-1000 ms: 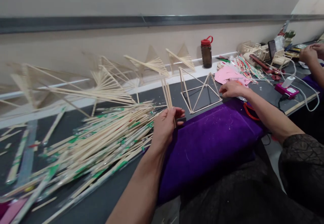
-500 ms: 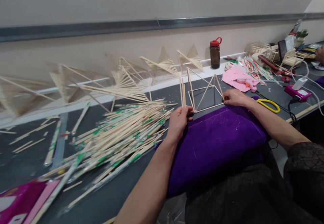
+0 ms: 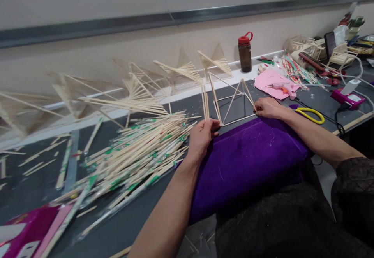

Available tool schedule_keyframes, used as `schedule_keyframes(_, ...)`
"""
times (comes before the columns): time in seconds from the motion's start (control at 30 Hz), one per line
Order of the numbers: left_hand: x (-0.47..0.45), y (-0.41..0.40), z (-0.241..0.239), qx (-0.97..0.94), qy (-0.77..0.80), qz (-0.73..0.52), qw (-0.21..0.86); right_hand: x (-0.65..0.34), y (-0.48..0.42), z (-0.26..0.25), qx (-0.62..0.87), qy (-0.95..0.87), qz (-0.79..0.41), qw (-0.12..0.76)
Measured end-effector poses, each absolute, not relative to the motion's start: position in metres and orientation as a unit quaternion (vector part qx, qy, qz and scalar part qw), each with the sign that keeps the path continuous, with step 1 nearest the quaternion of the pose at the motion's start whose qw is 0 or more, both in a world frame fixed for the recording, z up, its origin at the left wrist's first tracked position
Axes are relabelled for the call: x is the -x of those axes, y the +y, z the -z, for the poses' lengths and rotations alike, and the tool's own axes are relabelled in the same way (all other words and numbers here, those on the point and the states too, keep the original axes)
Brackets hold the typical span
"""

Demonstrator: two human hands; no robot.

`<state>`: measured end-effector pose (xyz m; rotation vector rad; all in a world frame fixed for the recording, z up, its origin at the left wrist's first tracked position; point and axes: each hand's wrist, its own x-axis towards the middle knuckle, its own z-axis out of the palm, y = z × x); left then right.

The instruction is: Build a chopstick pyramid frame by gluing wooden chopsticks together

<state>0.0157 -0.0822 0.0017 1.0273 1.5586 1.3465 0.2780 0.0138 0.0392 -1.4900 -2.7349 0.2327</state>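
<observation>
My left hand (image 3: 201,135) is closed around a few thin wooden chopsticks (image 3: 205,104) that point upward. Its fingers are beside the near left corner of a small chopstick frame (image 3: 239,120), and I cannot tell whether they touch it. This frame has a four-sided base with slanting sticks rising from it. At its near right corner, my right hand (image 3: 268,108) pinches the frame, its fingertips partly hidden. Below both hands lies a folded purple cloth (image 3: 248,168) along the table edge.
A heap of wrapped and loose chopsticks (image 3: 146,149) lies left. Fan-shaped stick models (image 3: 181,70) line the wall. Behind are a red-capped bottle (image 3: 244,53) and a pink glue gun (image 3: 284,88) on pink paper (image 3: 267,79). Yellow-handled scissors (image 3: 311,116) and a purple power strip (image 3: 349,100) sit right.
The view has shifted slightly, so the background sits a little differently. Both hands keep nearly the same pose, with the chopsticks still in the left and the frame's corner in the right.
</observation>
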Motion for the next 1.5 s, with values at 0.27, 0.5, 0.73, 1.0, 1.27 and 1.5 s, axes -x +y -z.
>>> schedule_keyframes(0.27,-0.016,-0.082,-0.002,-0.408,0.625,-0.528,0.406,-0.278,0.016,-0.034,0.474,-0.877,-0.078,0.021)
schedule_keyframes(0.5,-0.013,-0.081,0.001,-0.41,0.622,-0.538,0.393,-0.278,0.016,-0.029,0.472,-0.876,-0.089,0.038)
schedule_keyframes(0.73,-0.01,-0.08,0.002,-0.417,0.627,-0.535,0.382,-0.274,0.01,-0.033,0.475,-0.873,-0.1,0.043)
schedule_keyframes(1.0,-0.009,-0.078,0.004,-0.417,0.627,-0.537,0.379,-0.282,0.013,-0.038,0.478,-0.86,-0.16,0.08)
schedule_keyframes(1.27,-0.007,-0.079,0.005,-0.426,0.624,-0.537,0.376,-0.295,0.016,-0.04,0.493,-0.852,-0.165,0.068)
schedule_keyframes(1.5,-0.006,-0.078,0.005,-0.427,0.627,-0.531,0.377,-0.291,0.02,-0.031,0.476,-0.869,-0.122,0.054)
